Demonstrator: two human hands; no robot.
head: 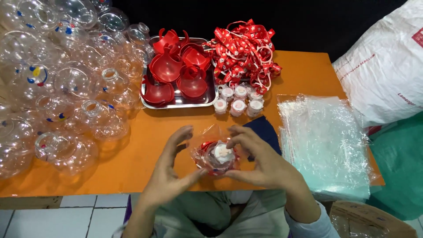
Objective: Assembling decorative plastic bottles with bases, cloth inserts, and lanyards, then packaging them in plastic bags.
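Over the near edge of the orange table [145, 132], both hands hold a clear round bottle [217, 156] wrapped in a thin clear plastic bag, with red parts and a white cap showing inside. My right hand [257, 161] grips it from the right and top. My left hand [169, 169] cups it from the left, thumb underneath, fingers spread.
A heap of clear round bottles [66, 83] fills the left side. A steel tray [178, 102] of red plastic pieces stands behind, with red lanyards [244, 53] and small white caps [238, 100] beside it. A stack of clear bags [326, 141] lies at right, near a white sack [387, 70].
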